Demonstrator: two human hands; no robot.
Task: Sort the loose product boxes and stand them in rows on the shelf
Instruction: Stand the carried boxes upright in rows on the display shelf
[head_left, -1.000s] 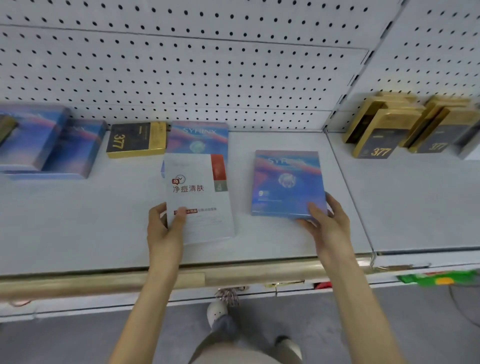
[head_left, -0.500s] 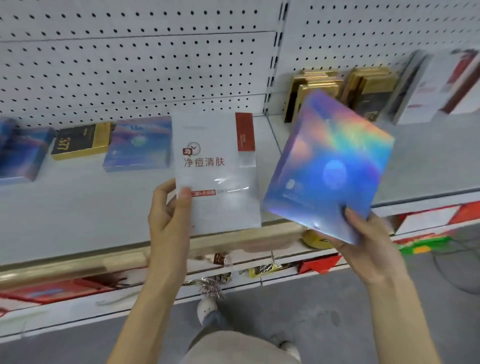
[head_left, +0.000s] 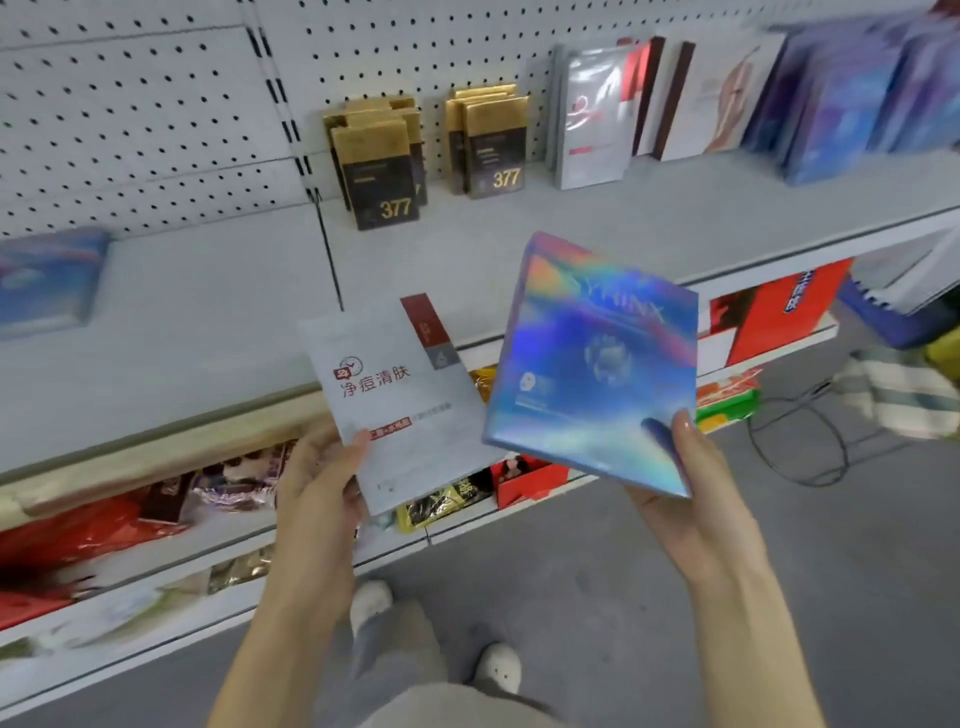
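Note:
My left hand (head_left: 319, 483) grips the lower left corner of a flat white box (head_left: 400, 400) with red characters, held in the air in front of the shelf (head_left: 519, 244). My right hand (head_left: 685, 499) holds a shiny blue holographic box (head_left: 597, 364) by its lower right corner, tilted, just right of the white one. On the shelf stand two rows of gold-and-black "377" boxes (head_left: 382, 166), then upright white boxes (head_left: 592, 114) and blue boxes (head_left: 841, 98) further right.
A blue box (head_left: 47, 280) lies flat on the left shelf bay. A perforated back panel (head_left: 130, 119) rises behind. Lower shelves hold red packages (head_left: 774, 312) and mixed goods. A black cable (head_left: 800, 436) lies on the grey floor; my shoes show below.
Both boxes were lifted off the left shelf bay and carried right. The view has swung right, bringing the standing rows of boxes into sight.

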